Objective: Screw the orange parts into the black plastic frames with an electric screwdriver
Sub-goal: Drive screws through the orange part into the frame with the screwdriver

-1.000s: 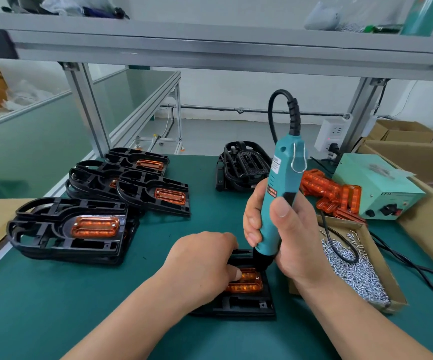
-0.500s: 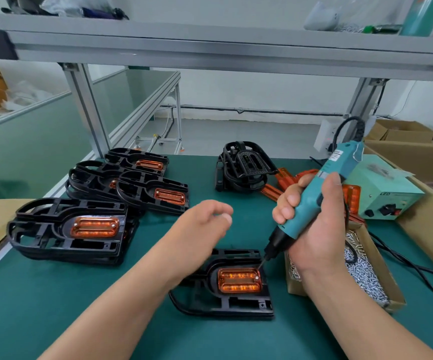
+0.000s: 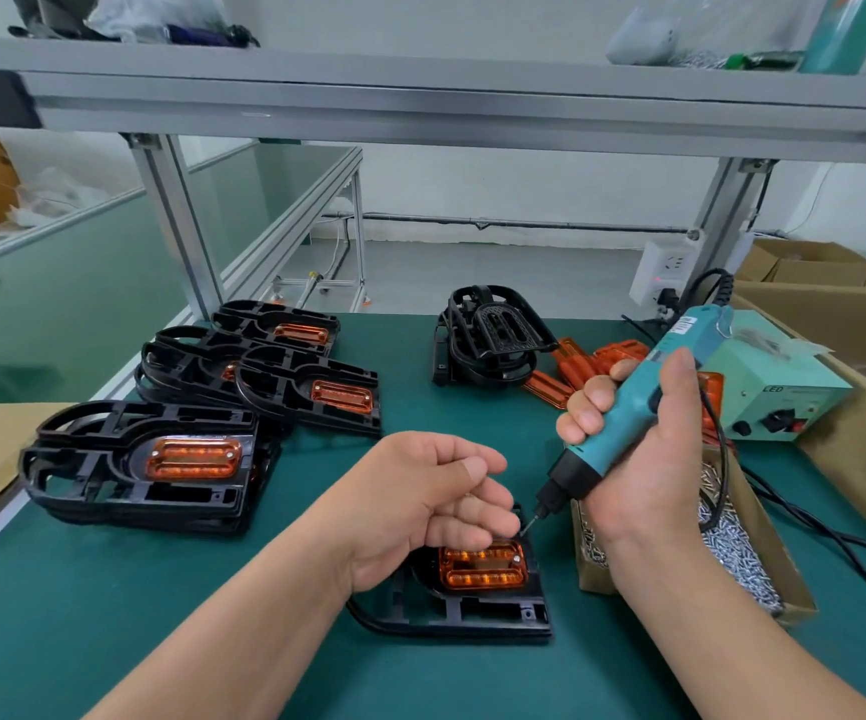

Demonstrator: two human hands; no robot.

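Note:
A black plastic frame lies on the green mat near me, with an orange part seated in it. My right hand grips a teal electric screwdriver, tilted so its bit points at the orange part's upper right corner. My left hand hovers palm-up over the frame's left half, just left of the bit. Its fingers are loosely curled and I see nothing in them. This hand hides the left part of the frame.
Black frames with orange parts lie at the left and behind. A stack of empty black frames and loose orange parts sit at the back. A cardboard box of screws, a teal power supply and cables are on the right.
The screwdriver left its upright position on the part and now leans to the right. My left hand lifted off the part, then came back down beside the bit, palm up.

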